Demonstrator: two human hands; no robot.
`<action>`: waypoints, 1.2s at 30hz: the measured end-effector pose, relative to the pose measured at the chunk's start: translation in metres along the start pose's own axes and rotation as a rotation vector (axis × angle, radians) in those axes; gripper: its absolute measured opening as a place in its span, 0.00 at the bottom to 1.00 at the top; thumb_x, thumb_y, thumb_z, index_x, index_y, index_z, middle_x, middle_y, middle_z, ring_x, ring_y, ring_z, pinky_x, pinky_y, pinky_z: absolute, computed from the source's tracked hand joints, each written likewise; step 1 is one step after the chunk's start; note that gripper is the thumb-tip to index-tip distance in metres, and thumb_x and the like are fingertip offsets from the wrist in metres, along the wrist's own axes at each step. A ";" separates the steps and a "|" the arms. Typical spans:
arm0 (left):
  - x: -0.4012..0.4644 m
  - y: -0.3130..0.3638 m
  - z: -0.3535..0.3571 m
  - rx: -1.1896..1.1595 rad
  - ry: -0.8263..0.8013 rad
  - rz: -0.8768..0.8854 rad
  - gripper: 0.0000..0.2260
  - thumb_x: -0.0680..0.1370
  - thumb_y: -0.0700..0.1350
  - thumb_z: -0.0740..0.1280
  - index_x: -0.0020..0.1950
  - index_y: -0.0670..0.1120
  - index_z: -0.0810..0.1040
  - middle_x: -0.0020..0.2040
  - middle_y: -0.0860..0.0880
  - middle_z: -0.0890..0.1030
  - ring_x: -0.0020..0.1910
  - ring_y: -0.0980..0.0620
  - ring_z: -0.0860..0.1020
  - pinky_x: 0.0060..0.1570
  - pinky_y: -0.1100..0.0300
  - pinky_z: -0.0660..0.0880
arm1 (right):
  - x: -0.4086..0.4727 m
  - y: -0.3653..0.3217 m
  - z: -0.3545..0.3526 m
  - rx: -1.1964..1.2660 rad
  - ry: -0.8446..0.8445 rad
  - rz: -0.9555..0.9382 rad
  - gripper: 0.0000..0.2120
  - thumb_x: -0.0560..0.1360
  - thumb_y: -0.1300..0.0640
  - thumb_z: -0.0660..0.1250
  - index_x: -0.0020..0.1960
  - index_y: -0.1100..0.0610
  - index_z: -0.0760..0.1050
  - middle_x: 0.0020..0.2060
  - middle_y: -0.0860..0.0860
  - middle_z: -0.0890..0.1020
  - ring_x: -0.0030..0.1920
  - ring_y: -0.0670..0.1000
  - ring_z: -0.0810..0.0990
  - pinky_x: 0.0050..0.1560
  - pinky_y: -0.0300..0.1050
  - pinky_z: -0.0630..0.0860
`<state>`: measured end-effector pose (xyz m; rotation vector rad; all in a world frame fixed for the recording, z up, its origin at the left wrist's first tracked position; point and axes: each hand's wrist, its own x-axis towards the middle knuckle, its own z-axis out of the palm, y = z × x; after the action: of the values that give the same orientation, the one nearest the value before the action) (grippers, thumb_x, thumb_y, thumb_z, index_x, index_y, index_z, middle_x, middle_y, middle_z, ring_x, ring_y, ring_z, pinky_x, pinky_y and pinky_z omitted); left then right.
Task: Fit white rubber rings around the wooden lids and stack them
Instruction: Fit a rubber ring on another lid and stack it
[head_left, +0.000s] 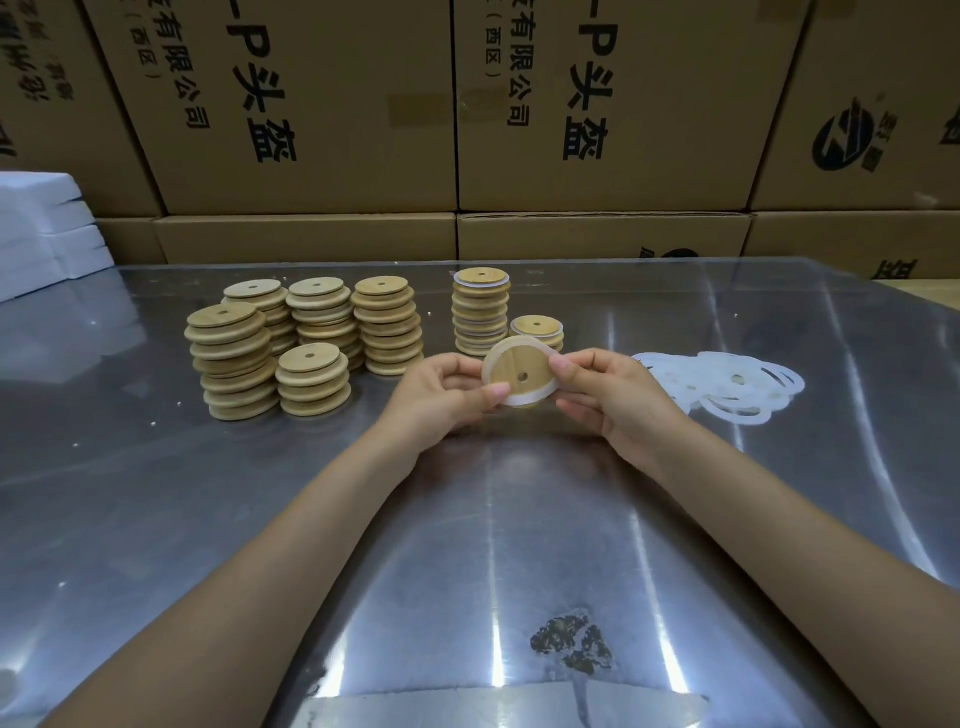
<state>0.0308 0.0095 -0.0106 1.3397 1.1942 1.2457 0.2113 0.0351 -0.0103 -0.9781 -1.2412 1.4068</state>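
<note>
Above the table's middle I hold one round wooden lid (514, 370) with a small centre hole, tilted toward me, with a white rubber ring (519, 400) around its edge. My left hand (447, 395) pinches the lid's left side and my right hand (602, 389) pinches its right side. Behind it stand a tall stack of ringed lids (480, 312) and a short ringed stack (537, 332). Several stacks of bare wooden lids (311, 338) stand to the left. A loose pile of white rings (727, 387) lies to the right.
The work surface is a shiny metal table (467, 519) with a worn dark patch (569, 642) near the front. Large printed cardboard boxes (571, 130) wall off the back. A stack of white sheets (47, 234) sits at the far left.
</note>
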 end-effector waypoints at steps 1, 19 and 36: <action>-0.001 0.001 0.000 -0.044 -0.009 -0.024 0.07 0.72 0.36 0.71 0.48 0.43 0.77 0.40 0.47 0.83 0.34 0.59 0.82 0.33 0.69 0.76 | 0.000 -0.001 -0.001 0.038 -0.020 0.015 0.04 0.75 0.56 0.68 0.43 0.56 0.77 0.37 0.47 0.84 0.36 0.41 0.82 0.35 0.31 0.77; -0.002 -0.001 0.010 0.294 -0.091 0.183 0.16 0.67 0.36 0.77 0.50 0.48 0.78 0.40 0.52 0.80 0.38 0.60 0.76 0.39 0.66 0.74 | -0.006 0.003 0.022 -0.436 0.068 -0.377 0.07 0.73 0.58 0.71 0.38 0.50 0.76 0.38 0.52 0.85 0.42 0.51 0.83 0.45 0.51 0.79; -0.005 -0.001 0.010 -0.061 -0.046 0.130 0.17 0.71 0.32 0.71 0.59 0.40 0.76 0.45 0.46 0.79 0.45 0.52 0.76 0.41 0.61 0.76 | -0.010 -0.001 0.022 -0.445 0.039 -0.436 0.07 0.73 0.56 0.71 0.40 0.48 0.74 0.36 0.47 0.84 0.35 0.41 0.79 0.40 0.42 0.74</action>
<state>0.0404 0.0051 -0.0130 1.4117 1.0436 1.3252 0.1919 0.0207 -0.0061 -0.9439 -1.6597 0.7853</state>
